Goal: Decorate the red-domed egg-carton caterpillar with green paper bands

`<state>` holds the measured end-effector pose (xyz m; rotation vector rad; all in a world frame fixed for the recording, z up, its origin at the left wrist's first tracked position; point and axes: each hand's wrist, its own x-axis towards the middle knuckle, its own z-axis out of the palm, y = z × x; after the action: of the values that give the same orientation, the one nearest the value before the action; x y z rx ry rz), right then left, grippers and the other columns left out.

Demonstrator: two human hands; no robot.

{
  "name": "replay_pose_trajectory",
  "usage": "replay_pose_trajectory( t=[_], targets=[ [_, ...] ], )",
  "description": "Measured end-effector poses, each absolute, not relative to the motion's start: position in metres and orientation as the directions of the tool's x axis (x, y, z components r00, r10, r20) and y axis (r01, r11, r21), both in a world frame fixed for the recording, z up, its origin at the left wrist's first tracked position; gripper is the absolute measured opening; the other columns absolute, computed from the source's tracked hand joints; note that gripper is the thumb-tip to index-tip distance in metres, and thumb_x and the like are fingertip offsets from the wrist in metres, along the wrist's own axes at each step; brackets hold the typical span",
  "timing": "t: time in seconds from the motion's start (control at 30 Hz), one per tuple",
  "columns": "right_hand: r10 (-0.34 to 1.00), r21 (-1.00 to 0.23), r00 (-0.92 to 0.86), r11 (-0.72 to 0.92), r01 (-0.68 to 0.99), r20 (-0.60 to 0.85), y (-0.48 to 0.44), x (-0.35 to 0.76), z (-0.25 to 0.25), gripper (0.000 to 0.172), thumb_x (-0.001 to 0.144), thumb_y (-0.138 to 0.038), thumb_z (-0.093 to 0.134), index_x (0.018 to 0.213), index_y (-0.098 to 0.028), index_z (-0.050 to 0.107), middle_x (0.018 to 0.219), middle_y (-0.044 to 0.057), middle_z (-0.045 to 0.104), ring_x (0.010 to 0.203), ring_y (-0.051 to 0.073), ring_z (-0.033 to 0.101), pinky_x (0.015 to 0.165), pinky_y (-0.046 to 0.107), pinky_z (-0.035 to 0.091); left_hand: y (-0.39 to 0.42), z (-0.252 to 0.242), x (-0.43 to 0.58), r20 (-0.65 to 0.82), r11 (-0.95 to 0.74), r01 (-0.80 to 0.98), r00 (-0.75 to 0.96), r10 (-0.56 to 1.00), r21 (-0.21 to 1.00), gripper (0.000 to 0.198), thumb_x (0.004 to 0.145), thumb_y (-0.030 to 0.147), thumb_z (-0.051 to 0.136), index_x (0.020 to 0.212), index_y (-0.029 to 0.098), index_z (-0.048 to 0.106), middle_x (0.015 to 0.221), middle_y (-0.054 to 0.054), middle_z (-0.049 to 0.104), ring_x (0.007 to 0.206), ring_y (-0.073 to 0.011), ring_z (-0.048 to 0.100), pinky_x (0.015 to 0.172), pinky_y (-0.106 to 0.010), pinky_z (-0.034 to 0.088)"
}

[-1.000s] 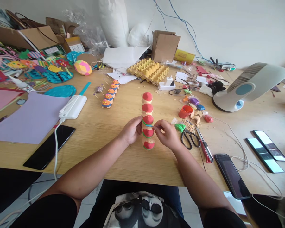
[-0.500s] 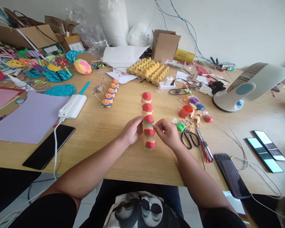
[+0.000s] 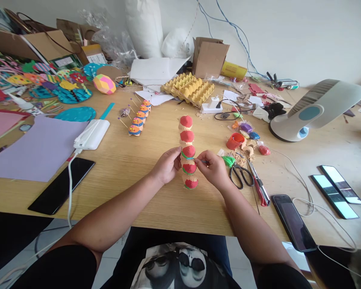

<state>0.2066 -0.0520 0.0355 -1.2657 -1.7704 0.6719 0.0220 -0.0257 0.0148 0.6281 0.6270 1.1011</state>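
A strip of egg-carton bumps (image 3: 187,136), painted red on top with green bands on the nearer ones, lies lengthwise on the wooden table (image 3: 138,188). My left hand (image 3: 167,164) grips its left side at the third bump, fingers curled. My right hand (image 3: 212,168) pinches a thin blue-green strand against the right side of the same bump. A finished orange and blue carton caterpillar (image 3: 140,116) lies further back to the left.
Right of my hand lie black scissors (image 3: 240,176), a red utility knife (image 3: 260,186), a red cup (image 3: 234,141) and clay lumps. A phone (image 3: 293,222) and a white fan (image 3: 315,108) sit at right. A power bank (image 3: 92,134), black phone (image 3: 61,185) and purple paper (image 3: 39,148) lie left.
The near end of the carton strip has swung slightly to the right. My right hand has shifted a little up along the third bump. My left hand has hardly moved.
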Motion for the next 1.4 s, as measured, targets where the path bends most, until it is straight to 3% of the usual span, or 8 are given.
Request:
replay_pose_trajectory(
  t=[0.27,0.47,0.7,0.87,1.13,1.4],
  targets=[
    [0.93,-0.845,-0.183,0.366,0.39,0.318,-0.051,0.2084,0.0393,0.017,0.09,-0.034,0.064,0.08,-0.022,0.057,0.071,0.0,0.06,0.06,0.012,0.051,0.056,0.025,0.042,-0.0239,0.0158,0.0229,-0.127,0.271,-0.593,0.273,0.954,0.759,0.031,0.084,0.043,0.075,0.075,0.016,0.062,0.068,0.001,0.06,0.059,-0.0102,0.053,0.055,-0.023,0.043],
    [0.921,-0.779,-0.145,0.385,0.495,0.363,-0.0473,0.2128,0.0359,0.022,0.089,-0.036,0.068,0.077,-0.022,0.056,0.063,-0.003,0.052,0.057,0.012,0.046,0.055,0.026,0.037,-0.0227,0.014,0.023,-0.153,0.222,-0.534,0.171,0.973,0.816,0.035,0.079,0.047,0.079,0.074,0.016,0.063,0.063,0.002,0.059,0.054,-0.0098,0.051,0.053,-0.023,0.042],
    [0.921,-0.694,-0.177,0.38,0.611,0.348,-0.049,0.2113,0.0383,0.025,0.088,-0.034,0.069,0.073,-0.022,0.054,0.062,-0.003,0.054,0.058,0.012,0.046,0.056,0.026,0.035,-0.0243,0.012,0.0241,-0.121,0.187,-0.482,0.165,0.979,0.856,0.032,0.078,0.046,0.079,0.075,0.017,0.069,0.065,0.002,0.063,0.056,-0.0104,0.054,0.055,-0.023,0.044],
    [0.927,-0.682,-0.198,0.368,0.632,0.317,-0.0517,0.2092,0.0428,0.024,0.087,-0.032,0.07,0.072,-0.022,0.054,0.061,-0.003,0.056,0.057,0.012,0.047,0.056,0.026,0.035,-0.026,0.0103,0.0235,-0.09,0.136,-0.375,0.139,0.986,0.917,0.031,0.078,0.046,0.078,0.072,0.016,0.072,0.066,0.0,0.066,0.06,-0.0125,0.058,0.057,-0.023,0.045],
    [0.922,-0.661,-0.231,0.384,0.644,0.31,-0.0532,0.2075,0.0445,0.025,0.087,-0.032,0.07,0.071,-0.022,0.054,0.059,-0.004,0.054,0.055,0.012,0.046,0.056,0.026,0.033,-0.0274,0.0103,0.0211,-0.034,0.053,-0.223,0.089,0.995,0.973,0.034,0.082,0.046,0.073,0.066,0.017,0.07,0.056,0.001,0.056,0.053,-0.0111,0.049,0.053,-0.023,0.04],
    [0.92,-0.652,-0.214,0.384,0.654,0.327,-0.0532,0.2065,0.0428,0.027,0.086,-0.033,0.07,0.07,-0.022,0.052,0.058,-0.005,0.052,0.055,0.011,0.045,0.055,0.025,0.031,-0.0297,0.0142,0.0229,-0.053,0.085,-0.266,0.125,0.991,0.96,0.033,0.082,0.045,0.073,0.067,0.016,0.07,0.062,0.0,0.061,0.057,-0.0112,0.051,0.055,-0.022,0.042]
  ],
)
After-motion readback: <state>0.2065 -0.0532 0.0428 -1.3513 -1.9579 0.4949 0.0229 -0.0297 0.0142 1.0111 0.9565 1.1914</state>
